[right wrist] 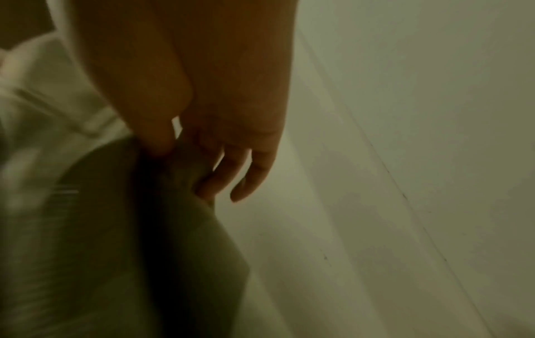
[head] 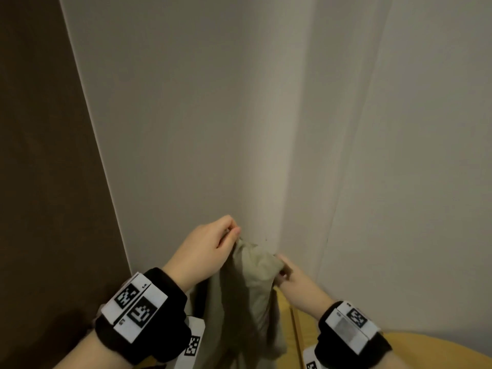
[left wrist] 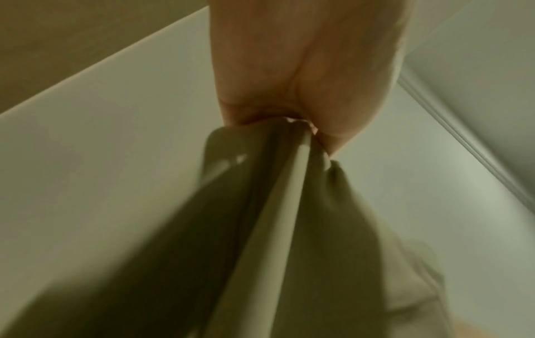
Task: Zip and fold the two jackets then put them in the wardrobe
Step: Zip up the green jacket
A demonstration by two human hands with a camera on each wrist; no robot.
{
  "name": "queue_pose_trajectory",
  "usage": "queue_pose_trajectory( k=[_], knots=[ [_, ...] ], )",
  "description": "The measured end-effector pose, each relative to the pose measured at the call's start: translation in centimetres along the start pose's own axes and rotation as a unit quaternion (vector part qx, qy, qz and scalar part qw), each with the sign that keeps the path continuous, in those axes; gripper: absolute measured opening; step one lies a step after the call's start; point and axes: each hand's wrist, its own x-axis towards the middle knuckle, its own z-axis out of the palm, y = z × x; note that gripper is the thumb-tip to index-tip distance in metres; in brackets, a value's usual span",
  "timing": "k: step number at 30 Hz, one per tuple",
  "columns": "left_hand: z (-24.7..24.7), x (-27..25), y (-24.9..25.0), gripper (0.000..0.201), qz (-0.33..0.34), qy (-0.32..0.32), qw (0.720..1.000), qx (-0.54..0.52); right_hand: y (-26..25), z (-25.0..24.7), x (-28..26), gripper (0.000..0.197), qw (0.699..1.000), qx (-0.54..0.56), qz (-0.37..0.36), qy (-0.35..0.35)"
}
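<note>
So you've got the jacket (head: 250, 288) held up in the air in front of a pale wall corner (head: 266, 155), and it's sitting low in your head view, around 6 o'clock from the middle of the picture, hanging down out of the bottom edge. Your left hand (head: 207, 249) is at the top of it, roughly 11 o'clock from the bunched olive cloth, with the fingers curled in and pinching the upper edge. The left wrist view backs that up: the left hand (left wrist: 304, 75) is clamped on a gathered bit of jacket (left wrist: 275, 228), and a lighter fold or seam runs down from the grip toward 7 o'clock. Your right hand (head: 290, 275) is lower, at about 3 o'clock from the bunch, holding the other side of the cloth. In the right wrist view the thumb (right wrist: 156, 128) and the nearer fingers pinch the jacket (right wrist: 144, 228), while the outer fingers (right wrist: 254, 178) hang loosely curled past it, not touching anything I can make out; that picture is dark and blurry. Both wrists have black bands with white marker tags (head: 135, 304). There's a yellow surface (head: 426, 352) at 5 o'clock under your right arm, and a dark brown panel (head: 40, 155) at 9 o'clock.
</note>
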Motion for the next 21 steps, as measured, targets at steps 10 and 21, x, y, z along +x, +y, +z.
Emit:
queue_pose_trajectory(
  k=[10, 21],
  knots=[
    [1.1, -0.3, 0.6, 0.095, -0.083, -0.168, 0.980, 0.070, -7.1, -1.6, -0.2, 0.014, 0.974, -0.069, -0.182, 0.114],
    [0.0, -0.6, 0.1, 0.036, 0.015, -0.032, 0.995, -0.098, -3.9, -3.7, -1.1, 0.023, 0.999, 0.005, -0.042, 0.021]
  ],
)
